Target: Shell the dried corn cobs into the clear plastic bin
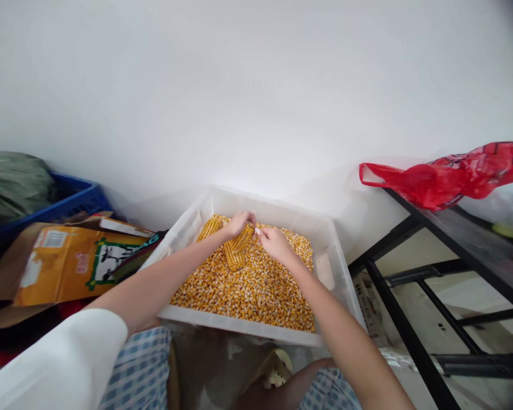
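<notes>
A corn cob (239, 245) sits over the far middle of a white plastic bin (329, 239), held just above the loose kernels (248, 290) that cover the bin's floor. The left hand (238, 223) is curled around the cob's upper end, fingers wrapped over it. The right hand (274, 242) meets the cob from the other side, thumb and fingertips pinched at its top; whether it grips the cob itself or only kernels on it cannot be told. A second cob (209, 228) lies just beside the first, near the bin's far left corner, resting on the kernels.

Both forearms cross the bin's near rim, and the kernel bed below them lies open toward the near and right walls. The bin's far rim stands close to a white wall (256, 102).

To the left, touching or nearly touching the bin's side, lies a flattened orange cardboard box (64, 262), with a blue crate (77, 202) behind it holding a green bundle (12, 182). To the right, a black metal frame table (410, 336) stands apart from the bin by a narrow gap; a red plastic bag (448, 173) lies on its top edge.
</notes>
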